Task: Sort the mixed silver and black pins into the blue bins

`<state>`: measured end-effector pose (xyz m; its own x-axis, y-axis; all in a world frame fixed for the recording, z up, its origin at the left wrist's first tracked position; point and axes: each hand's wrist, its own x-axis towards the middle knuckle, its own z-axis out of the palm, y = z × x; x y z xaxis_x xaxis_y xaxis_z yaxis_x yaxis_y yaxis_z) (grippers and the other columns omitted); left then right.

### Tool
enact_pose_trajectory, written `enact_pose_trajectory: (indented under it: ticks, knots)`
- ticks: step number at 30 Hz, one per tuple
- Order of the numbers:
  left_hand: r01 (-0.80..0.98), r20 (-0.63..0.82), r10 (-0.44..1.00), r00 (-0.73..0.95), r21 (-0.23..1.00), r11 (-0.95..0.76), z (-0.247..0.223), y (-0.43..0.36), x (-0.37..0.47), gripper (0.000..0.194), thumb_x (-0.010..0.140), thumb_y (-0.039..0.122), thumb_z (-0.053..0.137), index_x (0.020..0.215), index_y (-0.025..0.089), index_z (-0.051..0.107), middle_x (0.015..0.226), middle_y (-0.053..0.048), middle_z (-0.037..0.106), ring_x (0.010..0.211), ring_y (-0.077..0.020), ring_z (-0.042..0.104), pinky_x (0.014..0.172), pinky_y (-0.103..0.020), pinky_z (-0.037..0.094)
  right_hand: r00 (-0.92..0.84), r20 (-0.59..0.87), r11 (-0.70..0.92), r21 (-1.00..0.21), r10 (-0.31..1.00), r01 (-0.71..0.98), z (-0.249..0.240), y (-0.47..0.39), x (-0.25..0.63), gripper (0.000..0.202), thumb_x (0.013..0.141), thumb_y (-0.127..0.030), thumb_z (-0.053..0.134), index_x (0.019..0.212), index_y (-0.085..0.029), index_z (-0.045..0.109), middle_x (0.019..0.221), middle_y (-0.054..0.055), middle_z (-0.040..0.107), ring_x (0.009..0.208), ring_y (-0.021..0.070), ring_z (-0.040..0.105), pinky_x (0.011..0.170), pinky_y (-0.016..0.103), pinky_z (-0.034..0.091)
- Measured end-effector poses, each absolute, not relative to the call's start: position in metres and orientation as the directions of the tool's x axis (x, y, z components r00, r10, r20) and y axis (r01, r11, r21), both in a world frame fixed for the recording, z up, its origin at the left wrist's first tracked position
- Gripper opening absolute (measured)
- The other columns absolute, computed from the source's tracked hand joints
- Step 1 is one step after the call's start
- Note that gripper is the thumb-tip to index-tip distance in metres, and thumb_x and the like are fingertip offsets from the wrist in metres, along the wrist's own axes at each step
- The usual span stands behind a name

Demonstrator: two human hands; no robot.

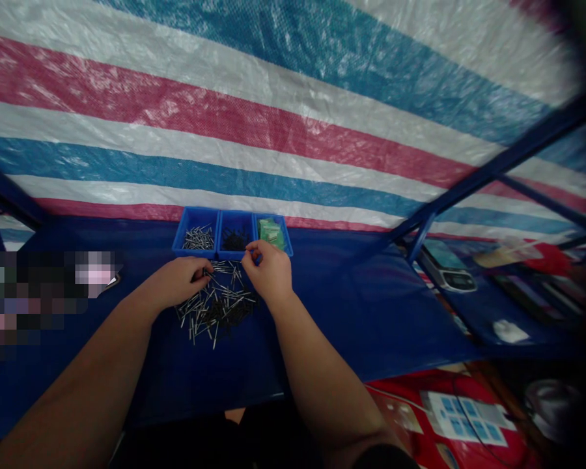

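A loose pile of thin silver nail-like pieces (195,316) mixed with small dark pieces (227,312) lies on the blue tabletop. My left hand (183,280) reaches over the pile's upper left, fingers curled and closed at its edge; whatever they grip is too small to tell. To the right, my right hand (272,270) is closed in a pinch just in front of the bins, its contents unclear. Three blue bins stand in a row behind the pile: a left bin (176,246) of silver pieces, a middle bin (220,253) of dark pieces, and a right bin (289,247) with green packets.
Striped plastic sheeting (254,124) hangs behind the blue table (351,306). A blue metal frame (449,195) slants up on the right, with a digital scale (452,270) beyond it. Printed paper (463,417) lies on a red surface at lower right. Something blurred out sits at left.
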<state>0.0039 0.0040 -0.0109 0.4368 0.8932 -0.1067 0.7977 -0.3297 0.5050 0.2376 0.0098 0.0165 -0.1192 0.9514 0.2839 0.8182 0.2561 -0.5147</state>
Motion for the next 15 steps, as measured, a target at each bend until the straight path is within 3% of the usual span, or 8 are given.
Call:
enact_pose_trajectory:
  ticks: [3,7,15]
  knots:
    - [0.796,-0.106,0.892,0.440,0.505,-0.333,-0.009,0.004,0.004,0.028,0.092,0.035,0.054,0.109,0.019,0.069,0.077,-0.002,0.067,0.069,-0.0180,0.060,0.063,-0.030,0.038,-0.227,0.135,0.264,-0.482,0.964,0.835,0.019,0.007,0.248,0.011,0.088,-0.027,0.062,0.092,-0.023,0.072,0.078,0.000,0.073,0.072,0.0153,0.066,0.068,0.026,0.045]
    - [0.800,-0.122,0.895,0.430,0.511,-0.315,-0.007,0.004,0.003,0.028,0.092,0.034,0.053,0.109,0.019,0.069,0.076,-0.002,0.067,0.068,-0.0176,0.060,0.062,-0.030,0.037,-0.372,-0.063,0.314,-0.419,0.926,0.852,0.016,0.005,0.255,0.011,0.080,-0.028,0.072,0.090,-0.023,0.073,0.084,0.002,0.076,0.075,0.0166,0.067,0.064,0.025,0.044]
    - [0.790,-0.111,0.905,0.411,0.538,-0.293,-0.004,0.002,0.001,0.027,0.091,0.033,0.054,0.108,0.019,0.069,0.076,-0.001,0.068,0.066,-0.0168,0.061,0.062,-0.029,0.039,-0.389,-0.097,0.331,-0.363,0.916,0.871,0.011,0.008,0.246,0.015,0.079,-0.017,0.066,0.085,-0.024,0.077,0.085,0.002,0.076,0.077,0.0172,0.068,0.068,0.025,0.046]
